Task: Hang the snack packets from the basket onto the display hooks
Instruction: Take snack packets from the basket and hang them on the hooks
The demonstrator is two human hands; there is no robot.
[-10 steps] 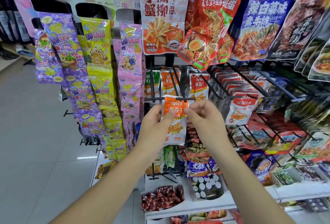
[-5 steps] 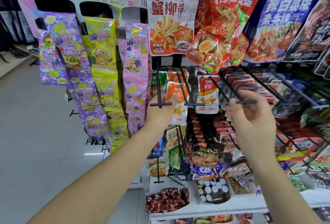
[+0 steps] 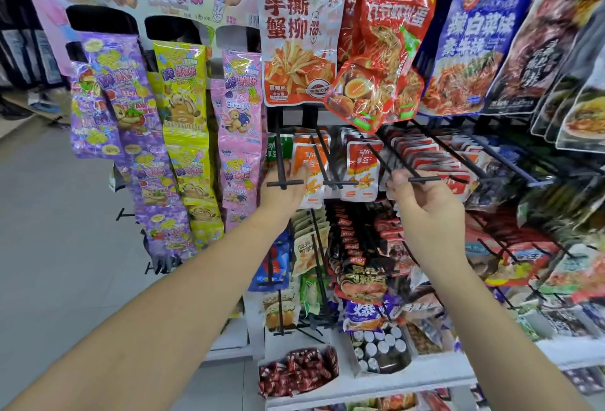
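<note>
Mid-frame, a hook (image 3: 284, 183) hides fingers of the left hand (image 3: 282, 198) by the orange packet (image 3: 306, 158); the right hand (image 3: 425, 214) curls; both grips unclear.

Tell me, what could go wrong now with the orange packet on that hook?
1. The orange packet hangs near the front end of its display hook, so it might slip off if the left hand moves away before pushing it back.
2. The right hand has curled fingers right at a black hook tip, which could poke or snag them.
3. The red egg packet dangles just above and might get bumped.
</note>
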